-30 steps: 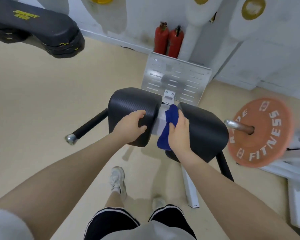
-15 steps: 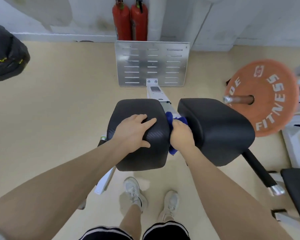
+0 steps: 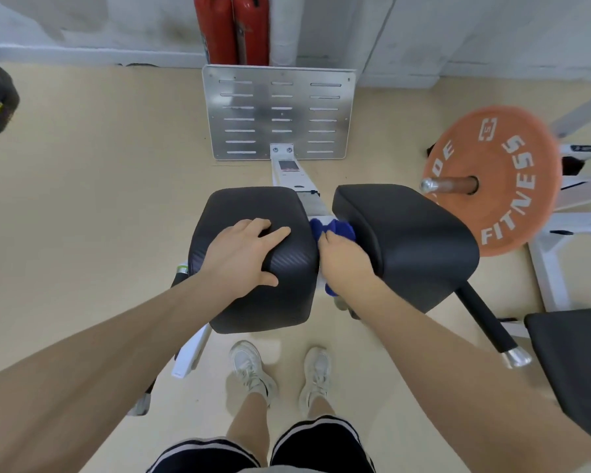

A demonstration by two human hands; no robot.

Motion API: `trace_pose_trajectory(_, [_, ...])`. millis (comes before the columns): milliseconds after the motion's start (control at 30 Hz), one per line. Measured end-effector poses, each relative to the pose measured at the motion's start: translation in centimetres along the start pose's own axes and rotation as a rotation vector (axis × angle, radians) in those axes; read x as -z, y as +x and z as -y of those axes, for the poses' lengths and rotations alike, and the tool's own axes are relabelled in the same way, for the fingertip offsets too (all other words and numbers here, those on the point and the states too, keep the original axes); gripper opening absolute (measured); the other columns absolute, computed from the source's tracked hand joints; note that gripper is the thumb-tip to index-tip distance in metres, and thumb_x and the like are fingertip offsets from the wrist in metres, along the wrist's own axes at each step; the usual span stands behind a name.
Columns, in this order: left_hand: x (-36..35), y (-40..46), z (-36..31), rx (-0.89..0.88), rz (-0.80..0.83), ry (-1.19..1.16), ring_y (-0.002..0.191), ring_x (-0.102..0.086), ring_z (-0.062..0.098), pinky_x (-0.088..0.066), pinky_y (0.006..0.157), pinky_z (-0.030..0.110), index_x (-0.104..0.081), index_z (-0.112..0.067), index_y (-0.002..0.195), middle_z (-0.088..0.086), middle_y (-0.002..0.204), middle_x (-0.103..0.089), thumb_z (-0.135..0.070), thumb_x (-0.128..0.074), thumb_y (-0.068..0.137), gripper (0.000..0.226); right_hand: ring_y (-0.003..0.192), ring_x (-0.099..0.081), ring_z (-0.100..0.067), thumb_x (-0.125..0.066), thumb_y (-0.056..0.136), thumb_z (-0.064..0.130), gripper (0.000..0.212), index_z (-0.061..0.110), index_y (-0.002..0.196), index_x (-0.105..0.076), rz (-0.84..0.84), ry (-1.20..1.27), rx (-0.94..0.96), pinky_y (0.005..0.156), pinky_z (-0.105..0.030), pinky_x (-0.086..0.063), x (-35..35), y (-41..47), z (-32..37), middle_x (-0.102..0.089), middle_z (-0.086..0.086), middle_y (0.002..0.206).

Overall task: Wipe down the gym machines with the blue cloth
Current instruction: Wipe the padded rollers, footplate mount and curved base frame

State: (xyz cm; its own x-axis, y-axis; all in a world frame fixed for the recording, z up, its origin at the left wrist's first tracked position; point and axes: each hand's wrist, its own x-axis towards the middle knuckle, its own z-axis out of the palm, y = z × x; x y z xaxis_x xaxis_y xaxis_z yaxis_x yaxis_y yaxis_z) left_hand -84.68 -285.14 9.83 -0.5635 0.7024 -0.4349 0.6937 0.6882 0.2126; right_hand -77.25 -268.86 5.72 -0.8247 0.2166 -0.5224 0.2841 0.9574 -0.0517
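1. Right hand (image 3: 347, 262) grips the blue cloth (image 3: 335, 230) with fingers curled round it; hand and cloth sit in the narrow gap just to the right of the left pad (image 3: 253, 257), touching the white frame bar (image 3: 313, 208) that runs between the two pads; a small tail of cloth shows below the wrist.
2. Left hand (image 3: 244, 256) lies flat on top of the left pad, fingers spread and straight, thumb toward the near edge; it holds nothing and seems only to steady the pad.
3. To do this step well, I think the cloth should be pushed along the bar and against the inner side of the left pad in long strokes; the inner face of the right pad (image 3: 403, 247), on the other side of the gap, needs the same care.
4. It helps to open the cloth a little, because a tight ball touches only a small area; how much of the bar is already clean, I cannot tell.
5. Both forearms reach forward and downward over the left pad; the right wrist bends inward into the gap; the left wrist is nearly straight.
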Motion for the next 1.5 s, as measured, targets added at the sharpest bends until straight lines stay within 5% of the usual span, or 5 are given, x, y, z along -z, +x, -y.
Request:
trace_pose_trajectory(267, [-0.4, -0.3, -1.3, 0.108, 0.033, -0.027, 0.144, -0.011, 0.023, -0.02, 0.114, 0.036, -0.009, -0.032, 0.148, 0.001, 0.156, -0.012, -0.039, -0.06, 0.087, 0.08, 0.118, -0.048, -0.027, -0.048, 0.091, 0.003, 0.039, 0.003, 0.129, -0.041, -0.009, 0.14, -0.008, 0.091, -0.032, -0.041, -0.2, 2.1, -0.6, -0.048, -0.013, 0.132])
trace_pose_trajectory(467, [-1.2, -0.5, -1.9, 0.169, 0.015, 0.003, 0.145, -0.007, 0.024, -0.013, 0.117, 0.036, -0.006, -0.031, 0.149, 0.002, 0.158, -0.007, -0.036, -0.058, 0.089, 0.079, 0.146, 0.0, -0.02, -0.057, 0.084, -0.009, 0.087, 0.007, 0.15, -0.002, -0.284, 0.246, 0.05, 0.113, -0.025, 0.006, -6.6, -4.2, -1.4, 0.0, -0.006, 0.159])
trace_pose_trajectory(800, [-4.1, -2.4, -3.7, 0.106, -0.221, 0.095, 0.138, -0.026, 0.035, -0.026, 0.11, 0.045, -0.031, -0.02, 0.145, 0.014, 0.153, -0.024, -0.016, -0.066, 0.085, 0.07, 0.128, -0.034, -0.012, -0.034, 0.098, 0.025, 0.043, 0.016, 0.139, -0.038, -0.502, 0.546, 0.083, 0.109, -0.029, -0.031, -9.1, -4.9, -0.9, -0.035, -0.005, 0.144])
trace_pose_trajectory(1000, [-4.9, -2.6, -3.1, 0.046, -0.227, 0.169, 0.142, -0.016, 0.032, -0.018, 0.114, 0.041, -0.018, -0.024, 0.148, 0.01, 0.156, -0.013, -0.023, -0.054, 0.093, 0.066, 0.129, -0.031, -0.028, -0.051, 0.081, -0.014, 0.064, 0.007, 0.138, -0.035, -0.221, 0.526, -0.049, 0.107, -0.029, -0.03, -12.7, -5.4, -0.1, -0.021, -0.009, 0.149])
trace_pose_trajectory(1500, [-4.7, -2.6, -1.5, -0.088, -0.281, 0.152, 0.136, -0.031, 0.033, -0.028, 0.109, 0.043, -0.032, -0.023, 0.144, 0.01, 0.153, -0.027, -0.025, -0.061, 0.088, 0.064, 0.119, -0.04, -0.028, -0.046, 0.085, -0.015, 0.059, 0.004, 0.14, -0.039, -0.542, 0.62, -0.201, 0.105, -0.033, -0.036, -7.3, -2.7, 2.2, -0.039, -0.012, 0.14])
